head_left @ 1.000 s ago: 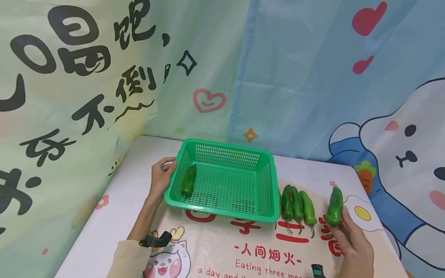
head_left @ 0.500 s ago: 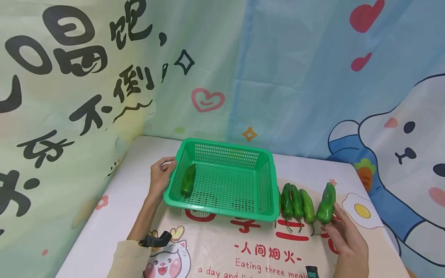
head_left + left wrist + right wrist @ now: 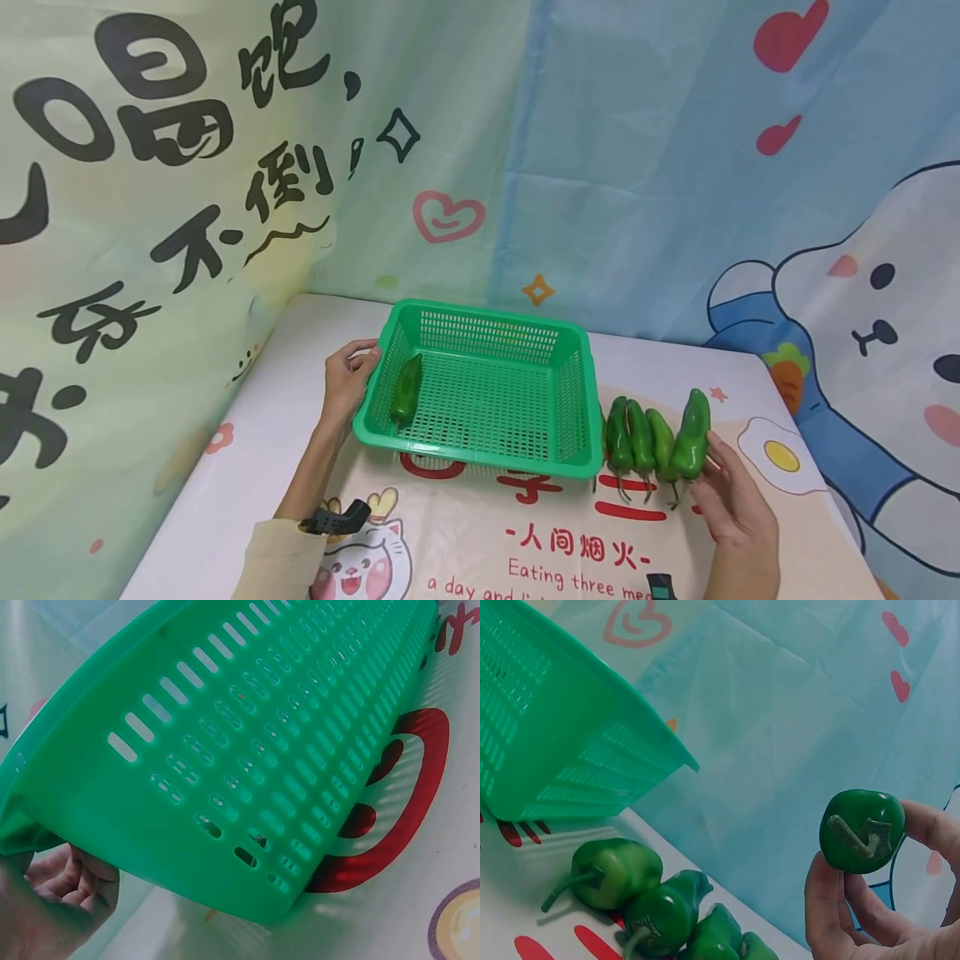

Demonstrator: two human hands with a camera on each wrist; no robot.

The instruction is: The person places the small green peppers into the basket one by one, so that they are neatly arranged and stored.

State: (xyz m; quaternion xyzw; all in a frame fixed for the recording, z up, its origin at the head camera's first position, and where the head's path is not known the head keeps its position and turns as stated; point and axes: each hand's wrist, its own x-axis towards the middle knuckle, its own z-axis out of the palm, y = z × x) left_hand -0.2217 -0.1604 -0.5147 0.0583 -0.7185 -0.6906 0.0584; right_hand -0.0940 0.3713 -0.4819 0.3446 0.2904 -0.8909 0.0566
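My left hand point(image 3: 348, 385) grips the left rim of a green plastic basket point(image 3: 480, 460). In the left wrist view its fingers point(image 3: 79, 877) curl under the rim of the basket point(image 3: 247, 787). One green pepper point(image 3: 406, 393) lies inside at the left end. My right hand point(image 3: 738, 504) pinches another green pepper point(image 3: 692, 437) between thumb and fingers, tip pointing away and stem toward me. Seen from the right wrist, this pepper point(image 3: 861, 831) is raised above the table, stem end facing the camera. It overlaps the rightmost of several peppers point(image 3: 641, 437) lined up right of the basket.
A printed mat point(image 3: 450, 533) covers the white table point(image 3: 285, 333) in front of the basket. Printed fabric point(image 3: 615, 167) hangs behind and along the left. Black straps with devices sit on both wrists, such as the left wrist device point(image 3: 337, 517).
My right hand has moved left with the pepper, bringing it from beside the printed egg to the right end of the pepper row. The left hand and basket have stayed in place.
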